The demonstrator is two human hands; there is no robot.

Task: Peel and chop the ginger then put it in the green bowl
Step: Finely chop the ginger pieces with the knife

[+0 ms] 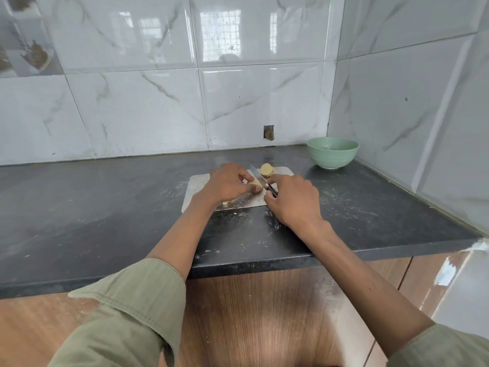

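A steel cutting board (pixel 197 185) lies on the dark counter. My left hand (pixel 227 185) pinches a pale peeled ginger piece (pixel 256 184) down on the board. My right hand (pixel 292 201) grips the black handle of a small knife (pixel 258 174), whose blade rests against the ginger's right end. A second ginger chunk (pixel 267 170) sits at the board's far edge, just behind the blade. A few small cut bits (pixel 225 203) lie near my left wrist. The green bowl (pixel 332 152) stands at the back right, in the corner.
The dark stone counter (pixel 105 207) runs left and right, dusted with pale specks. Tiled walls close in at the back and right side. The counter's front edge (pixel 251 263) lies under my forearms, with wooden cabinet fronts below.
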